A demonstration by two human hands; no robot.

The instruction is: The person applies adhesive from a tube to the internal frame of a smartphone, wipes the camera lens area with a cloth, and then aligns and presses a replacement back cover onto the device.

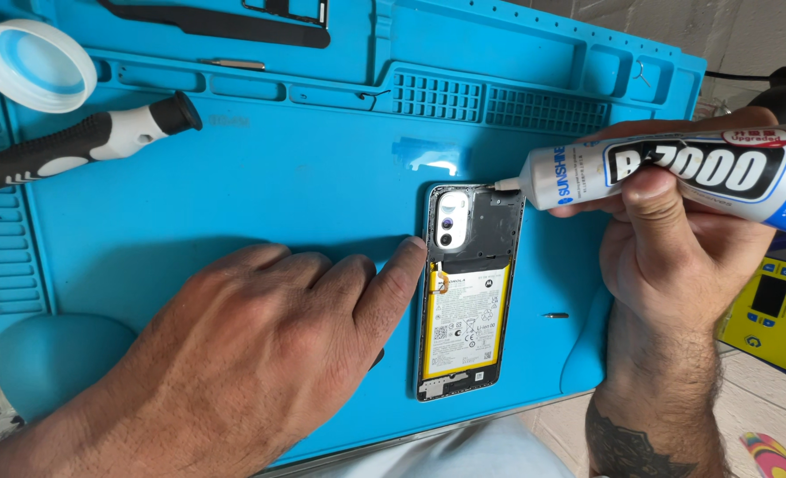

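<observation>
2 hands are used: the opened phone (466, 292) is steadied by the flat, spread left hand (260, 336); the glue tube (676, 173), nozzle at its 1 o'clock corner, is gripped by the right hand (676, 239).

The rear of the white, grey-labelled glue tube (676, 173) is cut off by the right edge, and part of its body is covered by the right hand (676, 239). The lower left edge of the opened grey smartphone with its yellow-bordered battery (466, 292) is hidden behind the left hand (242, 354). The black-and-white screwdriver handle (74, 146) is cropped at the left edge. The yellow box-shaped device (778, 314) is only partly seen at the right. The small dark object (554, 315) on the blue silicone work mat (234, 204) is too small to be identified.
</observation>
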